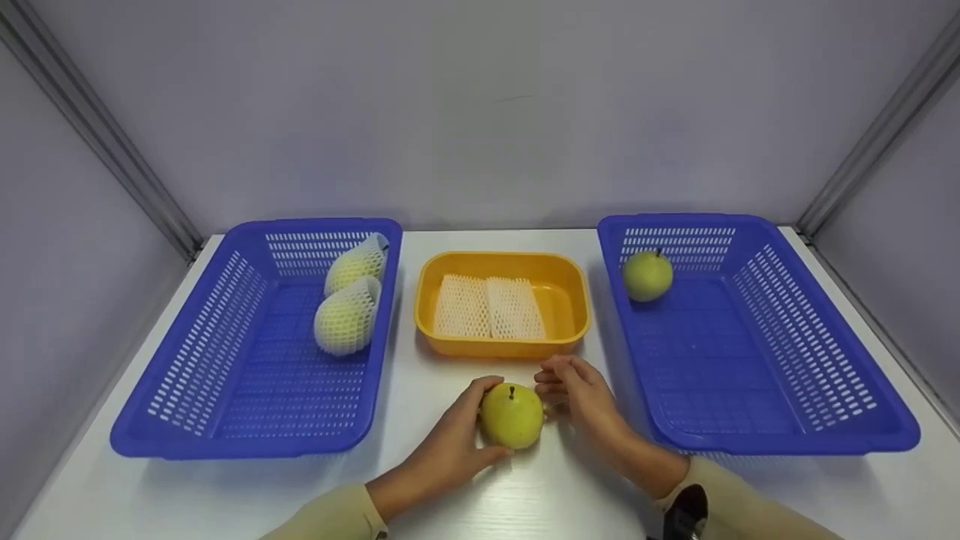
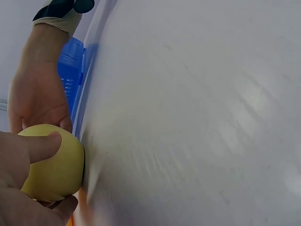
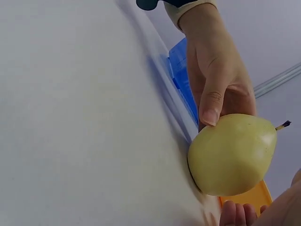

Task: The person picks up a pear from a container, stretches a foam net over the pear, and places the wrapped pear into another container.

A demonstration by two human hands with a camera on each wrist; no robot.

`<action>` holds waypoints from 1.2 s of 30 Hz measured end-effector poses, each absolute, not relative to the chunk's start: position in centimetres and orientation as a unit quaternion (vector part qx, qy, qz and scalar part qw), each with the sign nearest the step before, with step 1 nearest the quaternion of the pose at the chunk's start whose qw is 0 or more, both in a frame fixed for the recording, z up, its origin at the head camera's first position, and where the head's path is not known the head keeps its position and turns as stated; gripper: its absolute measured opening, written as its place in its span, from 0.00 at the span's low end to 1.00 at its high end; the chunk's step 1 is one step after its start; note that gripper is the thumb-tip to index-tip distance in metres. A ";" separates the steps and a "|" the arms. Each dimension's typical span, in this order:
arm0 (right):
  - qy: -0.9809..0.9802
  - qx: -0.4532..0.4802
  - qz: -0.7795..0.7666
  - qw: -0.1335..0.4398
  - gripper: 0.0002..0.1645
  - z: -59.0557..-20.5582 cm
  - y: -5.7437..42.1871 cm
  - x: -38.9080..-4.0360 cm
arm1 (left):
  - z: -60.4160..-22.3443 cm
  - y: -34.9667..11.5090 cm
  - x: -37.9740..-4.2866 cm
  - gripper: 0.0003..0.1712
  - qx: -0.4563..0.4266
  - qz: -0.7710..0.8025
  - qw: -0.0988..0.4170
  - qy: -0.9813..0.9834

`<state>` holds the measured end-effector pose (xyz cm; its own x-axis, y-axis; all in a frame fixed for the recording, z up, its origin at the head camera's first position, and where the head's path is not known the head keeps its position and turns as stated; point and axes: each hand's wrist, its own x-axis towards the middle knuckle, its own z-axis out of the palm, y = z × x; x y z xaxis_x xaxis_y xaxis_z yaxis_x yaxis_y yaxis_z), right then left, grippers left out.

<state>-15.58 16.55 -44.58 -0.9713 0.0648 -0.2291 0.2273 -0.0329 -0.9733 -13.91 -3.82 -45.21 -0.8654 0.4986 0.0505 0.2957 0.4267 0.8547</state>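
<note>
A yellow-green pear [image 1: 511,416] stands stem up at the front middle of the table. My left hand [image 1: 450,435] grips it from the left, thumb on the near side and fingers round the far side. My right hand [image 1: 589,405] is just right of the pear with loosely bent fingers and holds nothing. In the right wrist view, the pear [image 3: 233,155] has its stem pointing right, and the right fingertips [image 3: 239,214] show below it. Behind the hands, an orange tray [image 1: 502,349] contains two white foam net sleeves [image 1: 463,306] lying flat side by side.
On the left, a blue basket [image 1: 247,446] holds two pears in foam nets [image 1: 345,322] along its right wall. Another blue basket [image 1: 780,442] on the right has one bare pear [image 1: 647,276] at its back left. Grey panels [image 1: 495,120] enclose the table's back and sides.
</note>
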 end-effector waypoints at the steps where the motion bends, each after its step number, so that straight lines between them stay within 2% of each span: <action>1: 0.689 0.116 -0.713 0.050 0.17 -44.7 16.5 -15.8 | -45.2 -3.8 -13.9 0.46 0.237 0.479 0.106 0.838; 9: 0.684 0.145 -0.714 0.011 0.24 -45.1 16.6 -17.2 | -45.2 -3.8 -13.9 0.46 0.237 0.483 0.110 0.836; 16: 0.680 0.167 -0.714 -0.007 0.23 -45.4 16.7 -18.1 | -45.1 -3.8 -13.9 0.47 0.232 0.479 0.117 0.838; 24: 0.691 0.150 -0.707 -0.013 0.21 -45.6 17.1 -18.3 | -45.0 -4.0 -13.8 0.48 0.235 0.489 0.123 0.831; 29: 0.687 0.150 -0.711 -0.012 0.21 -45.5 17.0 -18.4 | -44.5 -4.2 -13.6 0.45 0.219 0.521 0.126 0.816; 36: 0.687 0.154 -0.710 -0.011 0.20 -45.5 17.0 -18.5 | -42.2 -4.1 -14.2 0.35 0.152 0.564 0.066 0.809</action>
